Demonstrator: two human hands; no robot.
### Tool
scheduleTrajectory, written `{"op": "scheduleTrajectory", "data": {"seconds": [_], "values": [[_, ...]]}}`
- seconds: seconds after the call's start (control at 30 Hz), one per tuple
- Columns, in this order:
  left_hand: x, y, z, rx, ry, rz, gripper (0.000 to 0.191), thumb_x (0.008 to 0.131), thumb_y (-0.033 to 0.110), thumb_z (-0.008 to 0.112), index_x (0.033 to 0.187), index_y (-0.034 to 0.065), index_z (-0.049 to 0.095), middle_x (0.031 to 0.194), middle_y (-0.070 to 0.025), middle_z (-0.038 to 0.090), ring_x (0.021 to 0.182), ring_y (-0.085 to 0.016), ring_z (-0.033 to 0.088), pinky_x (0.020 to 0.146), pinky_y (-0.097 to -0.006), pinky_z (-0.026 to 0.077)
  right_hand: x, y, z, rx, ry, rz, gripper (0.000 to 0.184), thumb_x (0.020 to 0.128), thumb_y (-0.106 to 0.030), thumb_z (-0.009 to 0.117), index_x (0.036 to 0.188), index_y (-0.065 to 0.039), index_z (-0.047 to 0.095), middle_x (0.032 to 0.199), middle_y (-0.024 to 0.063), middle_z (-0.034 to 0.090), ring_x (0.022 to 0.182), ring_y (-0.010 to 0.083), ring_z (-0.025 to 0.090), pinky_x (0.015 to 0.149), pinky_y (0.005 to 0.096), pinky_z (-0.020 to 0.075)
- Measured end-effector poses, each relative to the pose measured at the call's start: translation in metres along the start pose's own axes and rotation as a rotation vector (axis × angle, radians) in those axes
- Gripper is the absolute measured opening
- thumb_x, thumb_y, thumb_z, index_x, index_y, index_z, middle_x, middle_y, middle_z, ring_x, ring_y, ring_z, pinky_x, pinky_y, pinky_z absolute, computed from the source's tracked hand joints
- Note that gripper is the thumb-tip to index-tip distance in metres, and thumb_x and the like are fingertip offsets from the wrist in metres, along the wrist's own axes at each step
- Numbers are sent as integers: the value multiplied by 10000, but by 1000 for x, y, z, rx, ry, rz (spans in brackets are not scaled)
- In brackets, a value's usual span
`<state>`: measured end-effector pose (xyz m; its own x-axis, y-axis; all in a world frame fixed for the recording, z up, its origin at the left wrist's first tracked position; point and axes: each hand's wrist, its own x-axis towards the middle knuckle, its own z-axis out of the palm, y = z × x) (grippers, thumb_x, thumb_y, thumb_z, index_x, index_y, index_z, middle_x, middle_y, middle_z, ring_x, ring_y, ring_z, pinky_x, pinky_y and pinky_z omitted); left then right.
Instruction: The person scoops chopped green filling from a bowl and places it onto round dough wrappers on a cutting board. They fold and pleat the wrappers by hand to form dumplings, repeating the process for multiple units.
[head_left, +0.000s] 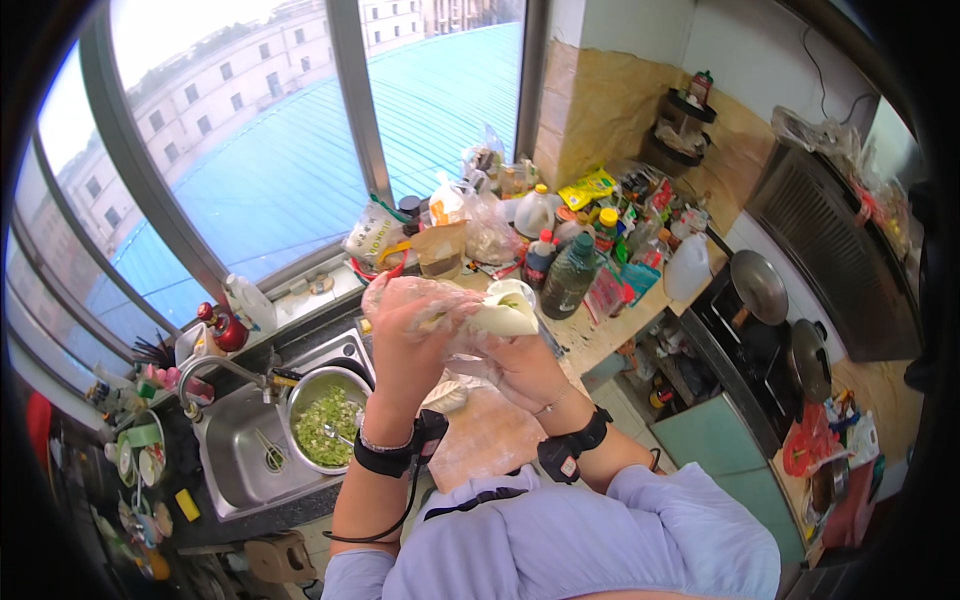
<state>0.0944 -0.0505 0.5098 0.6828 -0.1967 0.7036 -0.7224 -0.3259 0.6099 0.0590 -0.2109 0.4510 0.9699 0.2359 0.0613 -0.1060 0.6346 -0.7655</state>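
Note:
Floury dough wrapped round green filling (506, 315) is raised in front of me, held between both hands. My left hand (424, 319) grips its left side from above, with the fingers bent over it. My right hand (517, 367) supports it from below and the right; part of its fingers is hidden behind the dough and the other hand. Below them lies a floured wooden board (487, 435), with a pale pleated dough piece (448, 396) at its far left. A steel bowl (295, 405) of chopped green filling (330, 420) stands to the left, with a metal spoon (337, 435) in it.
The bowl rests at the edge of a steel sink (232, 450) with a curved faucet (225, 360). Beyond my hands stand a dark green plastic bottle (570, 277), a red-capped sauce bottle (538, 259) and plastic bags (487, 225). A gas stove (739, 337) is at the right.

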Motion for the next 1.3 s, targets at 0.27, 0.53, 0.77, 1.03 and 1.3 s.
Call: {"op": "scheduleTrajectory", "data": {"seconds": [0.27,0.53,0.77,1.03,1.3], "values": [[0,-2,-38,-23,32,9,605,790,389,828,1258,39,674,1222,-142,682,1170,-322,610,1078,-435,425,-1,-29,39,60,-122,-6,493,1033,-161,586,1469,-15,408,1395,173,547,1254,294,601,1032,470,547],[-23,5,-56,-393,82,-262,565,853,296,824,1278,-30,641,1283,-139,647,1186,-220,623,1005,-366,521,14,-41,55,107,-238,-14,454,1053,-231,566,1442,-34,440,1381,159,565,1264,332,593,1050,505,521],[-34,0,-66,-466,175,-371,506,880,134,805,1281,-103,608,1304,-164,644,1191,-238,636,989,-345,531,21,-30,53,80,-217,-19,571,1039,-339,574,1469,-4,405,1399,185,551,1244,310,612,1011,461,564],[-37,2,-63,-530,146,-362,597,869,164,822,1342,-87,559,1330,-166,624,1235,-233,598,1004,-352,515,20,-26,53,29,-211,-1,535,1053,-335,550,1470,-31,408,1431,155,531,1268,315,594,1025,484,548],[-39,-13,-49,-542,234,-360,927,893,602,693,1485,-37,378,1436,-188,528,1286,-283,561,1077,-403,465,20,-22,50,75,-171,1,517,1049,-316,562,1454,-25,425,1417,154,540,1268,302,593,1034,488,538]]}}
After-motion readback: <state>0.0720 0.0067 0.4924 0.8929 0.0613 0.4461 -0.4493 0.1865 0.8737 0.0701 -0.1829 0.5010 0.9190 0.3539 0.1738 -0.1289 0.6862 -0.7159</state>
